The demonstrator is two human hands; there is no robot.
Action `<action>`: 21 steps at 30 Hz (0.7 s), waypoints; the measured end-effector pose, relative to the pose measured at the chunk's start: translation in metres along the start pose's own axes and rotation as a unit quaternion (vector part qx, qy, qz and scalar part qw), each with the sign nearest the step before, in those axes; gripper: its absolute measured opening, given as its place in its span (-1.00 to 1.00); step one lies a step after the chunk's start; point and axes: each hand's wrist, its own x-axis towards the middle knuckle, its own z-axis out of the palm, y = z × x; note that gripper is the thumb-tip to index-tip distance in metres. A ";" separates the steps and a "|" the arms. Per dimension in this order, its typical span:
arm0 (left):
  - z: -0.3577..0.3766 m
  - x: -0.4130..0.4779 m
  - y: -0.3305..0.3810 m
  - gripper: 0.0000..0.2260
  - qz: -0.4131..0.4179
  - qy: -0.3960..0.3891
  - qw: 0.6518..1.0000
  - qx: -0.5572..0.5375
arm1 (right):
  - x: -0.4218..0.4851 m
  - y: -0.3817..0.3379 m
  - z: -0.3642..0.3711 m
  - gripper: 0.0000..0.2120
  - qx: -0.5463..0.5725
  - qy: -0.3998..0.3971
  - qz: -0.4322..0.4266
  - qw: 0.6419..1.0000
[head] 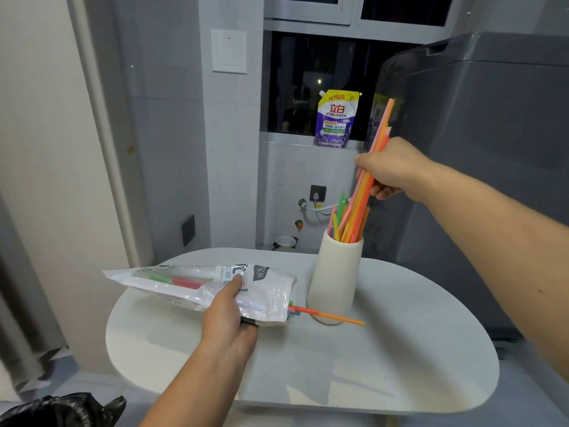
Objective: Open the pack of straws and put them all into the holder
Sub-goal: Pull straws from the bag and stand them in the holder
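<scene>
My left hand (229, 315) grips the clear plastic straw pack (197, 288) and holds it level over the white table (385, 349). Red, green and orange straws show inside it, and a few stick out of its open right end (326, 314). My right hand (389, 167) is closed on a bunch of pink, orange and yellow straws (374, 149). Their lower ends reach into the cream ribbed holder (335, 272), which stands upright on the table and has several coloured straws in it.
A grey washing machine (480, 149) stands close on the right behind the holder. A purple detergent pouch (335, 120) sits on the window sill. A black plastic bag (61, 409) lies at the lower left, off the table.
</scene>
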 end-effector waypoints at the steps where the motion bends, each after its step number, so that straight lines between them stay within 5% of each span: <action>1: 0.000 -0.001 0.000 -0.67 0.000 0.000 1.000 0.001 | 0.001 0.000 0.002 -0.74 -0.002 0.004 -0.002 1.000; 7: 0.002 -0.001 0.002 -0.66 0.003 -0.012 1.000 0.005 | 0.005 -0.002 0.005 -0.73 -0.017 0.028 -0.051 0.998; 16: 0.005 -0.008 0.004 -0.67 -0.013 -0.012 1.000 0.001 | 0.004 0.022 0.024 -0.58 -0.071 -0.065 -0.026 0.995; 21: 0.008 -0.013 0.004 -0.69 -0.016 -0.011 1.000 -0.006 | -0.001 0.028 0.025 -0.54 -0.034 -0.024 -0.045 0.998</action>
